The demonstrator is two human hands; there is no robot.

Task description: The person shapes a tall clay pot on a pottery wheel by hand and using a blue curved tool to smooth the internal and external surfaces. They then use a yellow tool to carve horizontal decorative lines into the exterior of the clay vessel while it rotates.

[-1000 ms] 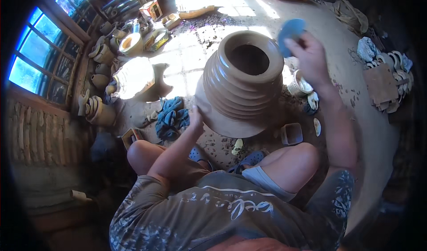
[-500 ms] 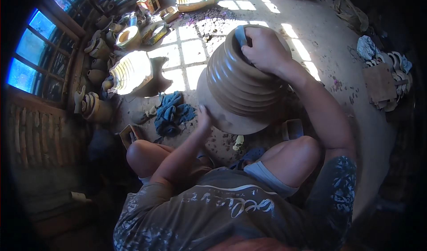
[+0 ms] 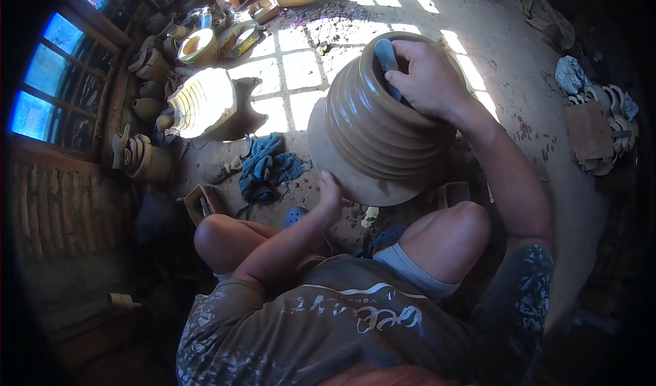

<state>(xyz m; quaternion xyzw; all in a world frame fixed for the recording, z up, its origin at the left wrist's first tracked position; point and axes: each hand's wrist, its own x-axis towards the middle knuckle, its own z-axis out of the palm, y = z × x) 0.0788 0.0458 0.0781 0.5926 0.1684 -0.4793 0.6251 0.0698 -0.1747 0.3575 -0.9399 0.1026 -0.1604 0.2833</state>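
A large ribbed clay pot (image 3: 383,133) stands on a round, flat board (image 3: 318,147) in front of me, its open mouth tilted away in the view. My right hand (image 3: 430,78) reaches to the mouth, its fingers closed on a blue-grey, flat scraper (image 3: 387,61). The scraper lies against the inside of the rim; its lower end is hidden in the pot. Low at the near left edge of the board, my left hand (image 3: 332,196) grips the border, thumb side up. Its other fingers are mostly hidden.
A blue cloth (image 3: 266,167) and a small open box (image 3: 203,205) lie left of the board. Broken pale pottery (image 3: 203,103) and several pots (image 3: 198,47) line the window side. Stacked curved pieces (image 3: 608,112) sit at right. My knees (image 3: 465,225) flank the work.
My left hand has moved slightly right and down along the board's edge. My right hand and the scraper have shifted slightly, and more of the scraper shows.
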